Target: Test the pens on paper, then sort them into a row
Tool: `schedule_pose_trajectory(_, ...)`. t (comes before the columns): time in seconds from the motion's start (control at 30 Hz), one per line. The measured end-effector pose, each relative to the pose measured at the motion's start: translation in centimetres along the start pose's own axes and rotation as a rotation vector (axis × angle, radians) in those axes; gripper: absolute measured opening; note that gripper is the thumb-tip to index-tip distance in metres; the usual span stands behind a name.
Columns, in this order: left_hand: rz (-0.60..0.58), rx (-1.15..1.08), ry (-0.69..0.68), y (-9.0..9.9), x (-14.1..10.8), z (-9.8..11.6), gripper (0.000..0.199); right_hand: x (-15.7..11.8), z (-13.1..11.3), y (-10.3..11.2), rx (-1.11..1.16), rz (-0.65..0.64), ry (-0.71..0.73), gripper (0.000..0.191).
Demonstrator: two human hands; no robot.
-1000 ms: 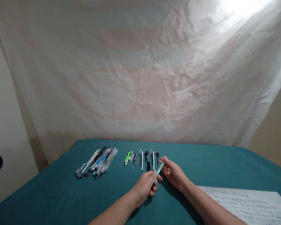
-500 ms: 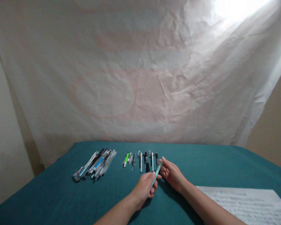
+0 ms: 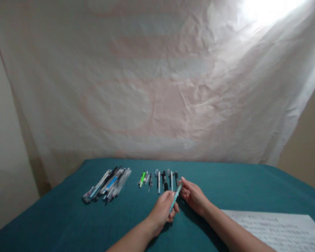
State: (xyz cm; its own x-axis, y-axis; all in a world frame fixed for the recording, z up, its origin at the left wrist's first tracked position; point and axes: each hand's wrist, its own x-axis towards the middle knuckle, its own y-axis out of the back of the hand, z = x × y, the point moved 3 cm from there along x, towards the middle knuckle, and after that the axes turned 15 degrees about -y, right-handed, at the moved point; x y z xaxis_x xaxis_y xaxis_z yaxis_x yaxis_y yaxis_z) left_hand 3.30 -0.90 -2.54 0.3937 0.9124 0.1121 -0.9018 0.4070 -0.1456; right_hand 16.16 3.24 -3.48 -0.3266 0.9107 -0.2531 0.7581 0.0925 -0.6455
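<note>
A slim light-blue pen is tilted up and away over the cloth, its lower part gripped by my left hand. At the pen's upper end, the thumb and forefinger of my right hand are pinched together on it. Just beyond my hands lies a loose row of pens, among them a white pen, a black pen, another white one and a dark pen. My left hand partly covers the lower end of the black one.
A heap of pens lies to the left. Between it and the row are a bright green pen and several small pen parts. Handwritten paper sheets lie at the right on the green tablecloth.
My left hand's finger that reached under the pen towards my right hand has drawn back. Both hands stay on the pen, and the view has shifted slightly.
</note>
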Motion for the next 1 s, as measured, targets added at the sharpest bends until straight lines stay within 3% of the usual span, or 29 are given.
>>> schedule_pose_trajectory(0.43, 0.004, 0.053, 0.017, 0.07, 0.06, -0.13, 0.043, -0.17, -0.1, 0.12, -0.012, -0.068, -0.009, 0.022)
schedule_pose_trajectory(0.73, -0.007, 0.041, 0.044, 0.03, -0.08, 0.06, 0.044, -0.53, -0.1, -0.51, -0.081, -0.005, 0.046, 0.023)
schedule_pose_trajectory(1.0, -0.018, -0.012, 0.071, 0.38, 0.02, -0.16, 0.044, -0.89, -0.52, -0.64, 0.025, -0.045, -0.033, 0.022)
